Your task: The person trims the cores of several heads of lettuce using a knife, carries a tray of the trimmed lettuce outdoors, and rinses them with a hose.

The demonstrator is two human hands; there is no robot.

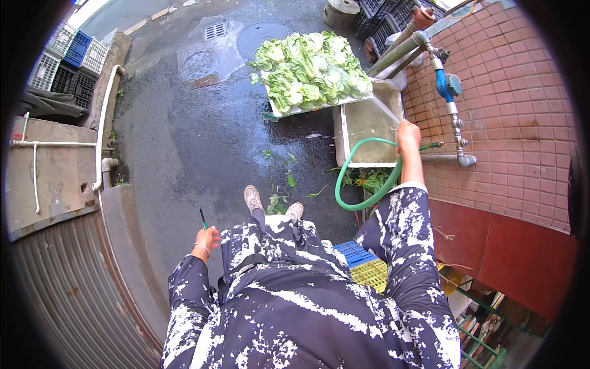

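Note:
My right hand (pixel 408 136) grips a green hose (pixel 352 171) that loops down beside the sink and runs toward a tap at the wall. A water jet (pixel 383 107) leaves the hose end and sprays onto a heap of leafy green lettuce (pixel 313 69). That heap covers a flat support whose pale front rim shows, just beyond a stone-like sink basin (pixel 368 133). Low on the left, my left hand (pixel 208 240) holds a thin tool, perhaps a knife, with a green handle (pixel 204 225) and dark tip. The tool points away from me, above the wet pavement.
A pink tiled wall (pixel 507 115) with pipes and a blue water meter (pixel 448 85) stands at the right. Loose leaves (pixel 291 179) lie on the wet ground (pixel 184 152). Stacked crates (pixel 76 50) are at far left; blue and yellow crates (pixel 368 272) sit by my right side.

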